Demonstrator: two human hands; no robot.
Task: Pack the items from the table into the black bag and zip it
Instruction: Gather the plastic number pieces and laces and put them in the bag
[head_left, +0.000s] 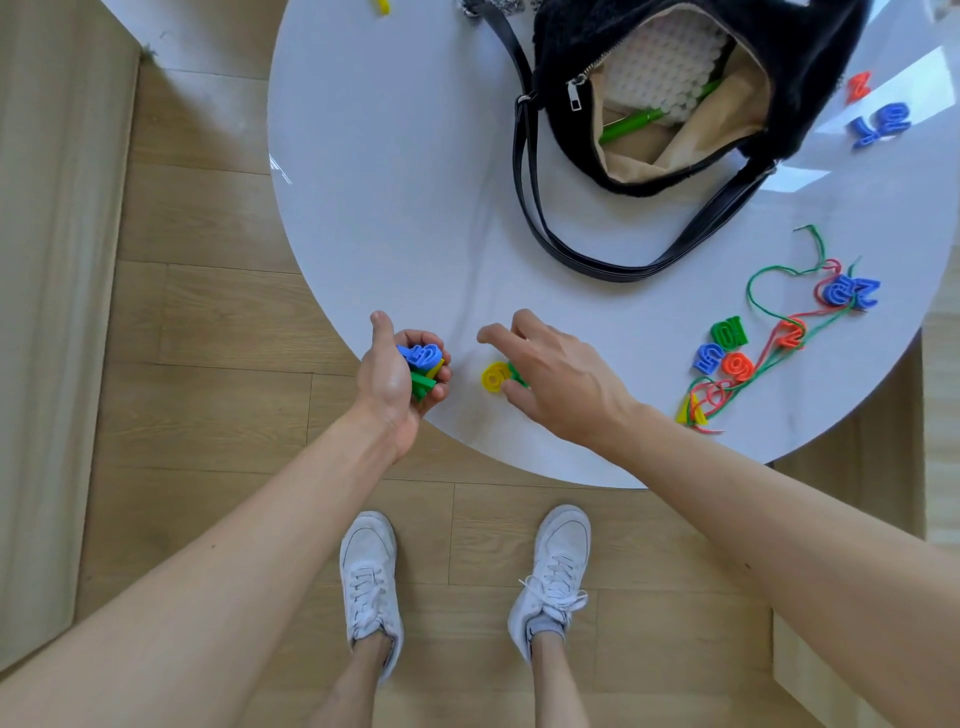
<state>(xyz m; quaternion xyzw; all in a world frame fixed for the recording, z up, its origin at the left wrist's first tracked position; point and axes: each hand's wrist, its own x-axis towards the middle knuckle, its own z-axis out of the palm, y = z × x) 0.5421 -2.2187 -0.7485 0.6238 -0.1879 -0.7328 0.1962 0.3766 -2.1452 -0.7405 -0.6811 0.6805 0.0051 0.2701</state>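
Observation:
The black fuzzy bag (810, 62) lies unzipped at the back of the round white table (395, 156), with a green pen (631, 123) and a white bumpy sheet (665, 67) inside. My left hand (395, 379) at the table's near edge cups a handful of plastic numbers (423, 364), blue, green and yellow. My right hand (550, 374) hovers over a yellow number (493, 376) and a green piece (517, 374) on the table, fingers spread and touching them. More numbers threaded on red and green strings (769, 322) lie to the right.
A red number (858, 85) and blue numbers (883, 124) lie right of the bag. A yellow piece (383, 6) is at the far edge. The bag's black straps (535, 208) loop across the table's middle. My white shoes stand on the wooden floor below.

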